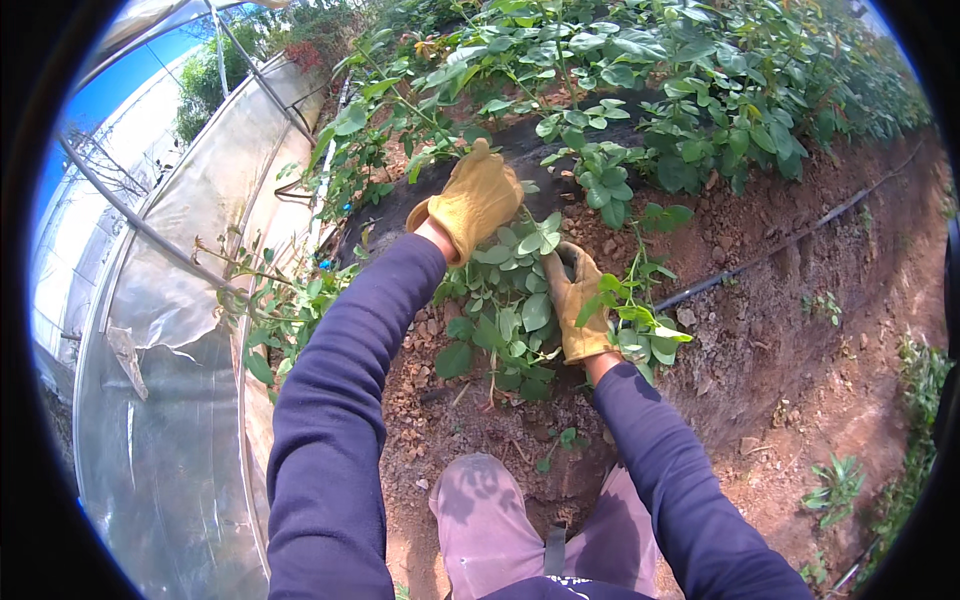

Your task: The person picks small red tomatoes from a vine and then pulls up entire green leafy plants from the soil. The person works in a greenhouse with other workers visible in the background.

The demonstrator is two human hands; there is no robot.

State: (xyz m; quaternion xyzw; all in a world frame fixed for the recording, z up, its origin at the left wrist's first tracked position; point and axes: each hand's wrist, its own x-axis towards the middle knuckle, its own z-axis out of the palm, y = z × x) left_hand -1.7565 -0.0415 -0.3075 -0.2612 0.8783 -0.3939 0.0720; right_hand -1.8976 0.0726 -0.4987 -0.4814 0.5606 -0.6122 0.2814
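Observation:
My left hand (476, 196), in a yellow leather work glove, is bent over the top of a leafy green plant (517, 300) that looks like a rose bush. Its fingers curl away from me, so whatever they may grip is hidden. Lower and to the right, my right hand (583, 304), gloved the same way, reaches in at the plant's right side. The thumb lies against the leaves and the fingers are curled. Foliage hides part of them, and a held stem cannot be made out. A leafy shoot (637, 311) stands just right of this hand.
Dark ground sheet (540, 161) covers soil behind the plant. Dense rose-like bushes (675, 82) grow beyond it. A black irrigation pipe (780, 251) crosses the reddish soil bank at right. Plastic sheeting (180, 360) on a metal frame (161, 240) stands at left. My knee (480, 487) is below.

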